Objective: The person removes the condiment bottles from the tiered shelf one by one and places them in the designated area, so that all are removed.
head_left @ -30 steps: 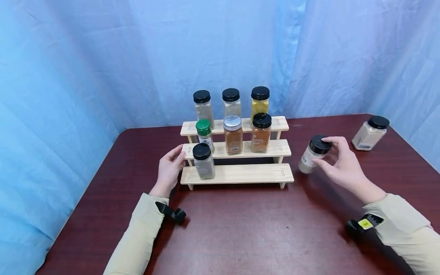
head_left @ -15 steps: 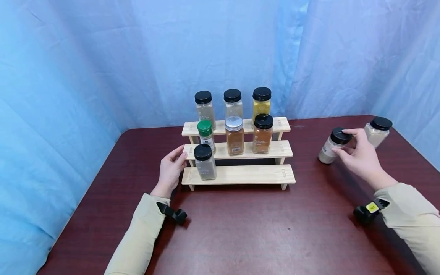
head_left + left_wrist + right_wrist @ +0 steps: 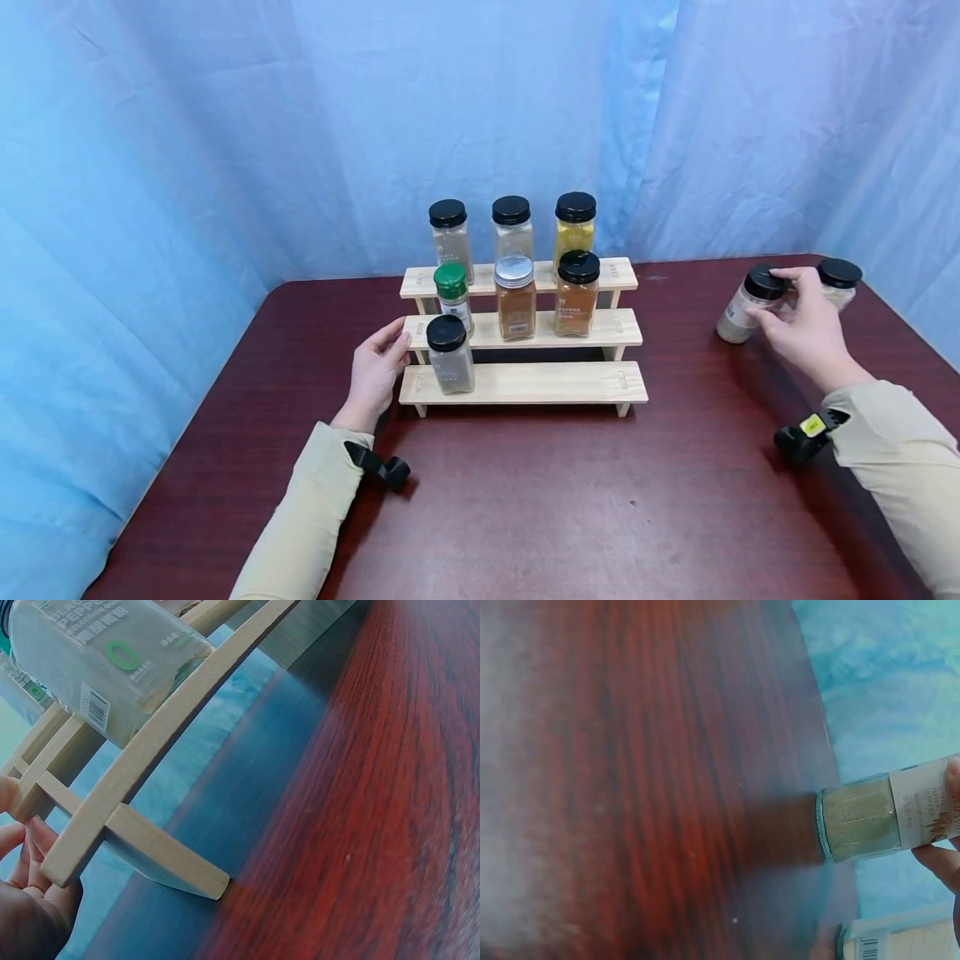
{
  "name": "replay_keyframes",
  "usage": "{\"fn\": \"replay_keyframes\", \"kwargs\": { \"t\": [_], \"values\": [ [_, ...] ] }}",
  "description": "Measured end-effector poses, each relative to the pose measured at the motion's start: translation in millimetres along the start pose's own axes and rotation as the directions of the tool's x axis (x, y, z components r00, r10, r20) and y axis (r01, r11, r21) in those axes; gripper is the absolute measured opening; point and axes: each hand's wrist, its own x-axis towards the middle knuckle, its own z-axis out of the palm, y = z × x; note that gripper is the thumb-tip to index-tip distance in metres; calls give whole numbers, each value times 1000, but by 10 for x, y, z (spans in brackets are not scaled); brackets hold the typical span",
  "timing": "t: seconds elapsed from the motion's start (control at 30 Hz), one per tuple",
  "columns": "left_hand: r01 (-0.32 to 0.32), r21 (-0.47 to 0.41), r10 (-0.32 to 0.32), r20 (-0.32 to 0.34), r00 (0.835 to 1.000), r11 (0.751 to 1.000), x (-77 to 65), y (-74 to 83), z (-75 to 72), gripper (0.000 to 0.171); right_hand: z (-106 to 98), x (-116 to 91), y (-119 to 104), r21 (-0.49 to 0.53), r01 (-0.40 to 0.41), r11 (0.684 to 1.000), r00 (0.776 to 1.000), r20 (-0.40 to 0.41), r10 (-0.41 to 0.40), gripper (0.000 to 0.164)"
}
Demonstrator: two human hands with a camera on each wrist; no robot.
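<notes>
My left hand (image 3: 375, 365) pinches the left end of the middle tier of a three-tier wooden spice rack (image 3: 558, 382); the left wrist view shows thumb and fingers at the wood. My right hand (image 3: 812, 333) grips a round spice jar (image 3: 738, 317) near its black lid, at the right of the rack. This jar, tilted in the head view, holds greenish-grey powder (image 3: 859, 817); I cannot tell whether its base touches the table. A black-lidded jar of pale powder (image 3: 837, 292) stands behind my right hand, partly hidden. On the bottom tier, at the left, stands a black pepper jar (image 3: 453, 371).
The middle tier bears a green-capped jar (image 3: 453, 302), a silver-lidded jar (image 3: 516, 307) and a black-lidded orange-brown jar (image 3: 577, 310). Three black-lidded jars, one a yellow-powder jar (image 3: 574, 235), stand on the top tier. Blue curtains (image 3: 480, 100) hang behind the dark red table (image 3: 555, 500).
My right hand has carried the round spice jar rightward and back, away from the rack and up beside the pale-powder jar. The left hand keeps its hold on the rack.
</notes>
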Motion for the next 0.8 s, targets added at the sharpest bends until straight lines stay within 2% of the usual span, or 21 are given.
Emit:
{"fn": "replay_keyframes", "kwargs": {
  "t": [0.27,0.43,0.63,0.8],
  "values": [
    [-8,3,8,4,1000,1000,-10,-9,-6,38,-3,79,58,1,5,1000,1000,-27,-5,56],
    [-5,6,5,11,1000,1000,-17,-11,2,38,-10,124,110,-6,-4,1000,1000,-12,4,57],
    [-17,-6,17,14,1000,1000,-9,-8,8,38,-32,185,148,-19,-63,998,998,18,64,60],
    [-29,-11,30,11,1000,1000,9,-14,-1,38,-47,241,151,-29,-70,997,997,40,71,61]
  ]
}}
